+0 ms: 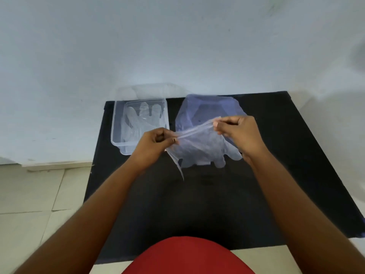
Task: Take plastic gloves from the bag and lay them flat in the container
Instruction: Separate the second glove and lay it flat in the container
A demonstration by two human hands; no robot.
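A thin clear plastic glove hangs between my two hands above the black table, its fingers pointing down toward me. My left hand pinches the cuff's left edge. My right hand pinches the right edge, so the cuff is stretched taut. Behind the glove lies the clear plastic bag, on the table's far side. The clear rectangular container sits at the far left corner with several gloves lying flat inside it.
The container's clear lid stands up behind it against the pale wall. The black table ends just left of the container, above a tiled floor. A red garment fills the bottom middle.
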